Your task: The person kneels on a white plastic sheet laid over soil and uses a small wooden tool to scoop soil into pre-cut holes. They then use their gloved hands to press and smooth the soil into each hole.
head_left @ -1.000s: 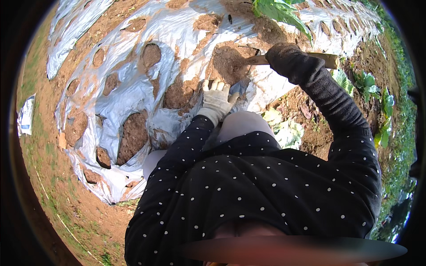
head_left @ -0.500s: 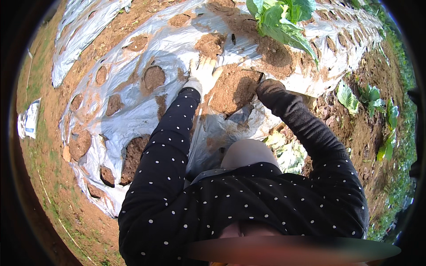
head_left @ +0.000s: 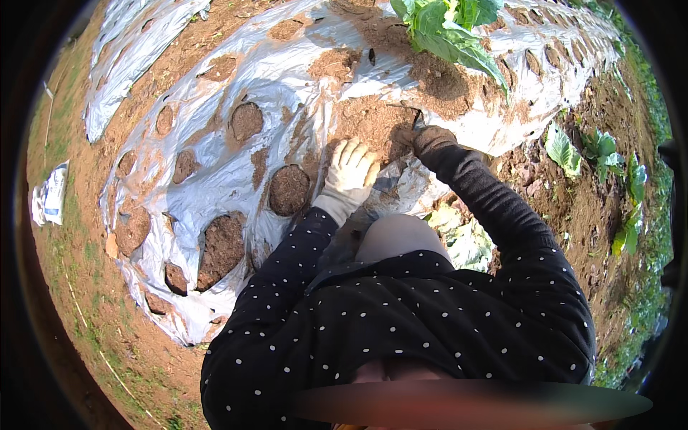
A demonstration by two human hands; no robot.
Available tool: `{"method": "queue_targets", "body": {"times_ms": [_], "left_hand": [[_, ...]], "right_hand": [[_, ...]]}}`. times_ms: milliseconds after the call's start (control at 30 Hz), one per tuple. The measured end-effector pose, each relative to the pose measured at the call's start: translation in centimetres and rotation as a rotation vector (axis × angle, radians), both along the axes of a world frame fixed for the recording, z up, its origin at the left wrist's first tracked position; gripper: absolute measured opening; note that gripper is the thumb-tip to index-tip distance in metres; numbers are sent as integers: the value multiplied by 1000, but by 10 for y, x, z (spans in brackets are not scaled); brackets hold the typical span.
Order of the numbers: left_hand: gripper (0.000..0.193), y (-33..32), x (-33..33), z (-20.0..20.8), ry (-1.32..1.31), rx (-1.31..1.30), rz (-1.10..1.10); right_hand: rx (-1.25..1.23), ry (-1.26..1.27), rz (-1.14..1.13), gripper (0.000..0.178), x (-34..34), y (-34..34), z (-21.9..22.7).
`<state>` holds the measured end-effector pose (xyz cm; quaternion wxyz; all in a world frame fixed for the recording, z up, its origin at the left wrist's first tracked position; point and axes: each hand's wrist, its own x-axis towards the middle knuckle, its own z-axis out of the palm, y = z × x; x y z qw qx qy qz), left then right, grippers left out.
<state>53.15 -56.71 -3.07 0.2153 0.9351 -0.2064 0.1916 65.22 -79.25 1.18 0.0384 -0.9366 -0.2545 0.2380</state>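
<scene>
My left hand [head_left: 350, 172], in a pale work glove, lies with its fingers stretched out at the near edge of a wide soil patch [head_left: 373, 118] in the silver plastic film [head_left: 215, 172]. It holds nothing that I can see. My right hand [head_left: 430, 140], in a dark brown covering, is closed low at the right side of the same patch. A thin dark piece [head_left: 418, 117] sticks out beside its fingers; what it belongs to is hidden by hand and shadow. Loose brown soil lies between my two hands.
A large leafy cabbage plant [head_left: 455, 39] stands beyond my right hand. Pale cabbage leaves [head_left: 469, 244] lie near my right forearm, and smaller plants [head_left: 562, 150] grow farther right. Round holes [head_left: 289, 190] dot the film. A white bag [head_left: 51, 193] sits at far left.
My left hand has drawn back toward me and slightly right, from the far left side of the soil patch to its near edge. My right hand has barely shifted.
</scene>
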Motion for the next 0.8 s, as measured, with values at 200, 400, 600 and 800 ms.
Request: {"method": "queue_targets", "body": {"times_ms": [200,400,600,800], "left_hand": [[57,-34,-60,2,125,137,195],[36,-39,-47,17,377,222,193],[29,-28,-62,16,223,126,128],[28,-29,-61,7,243,168,139]], "right_hand": [[-13,-81,77,40,-13,-10,-6],[16,-186,476,22,-3,-10,108],[63,82,625,25,-9,-1,113],[358,-122,536,39,-72,16,12]]}}
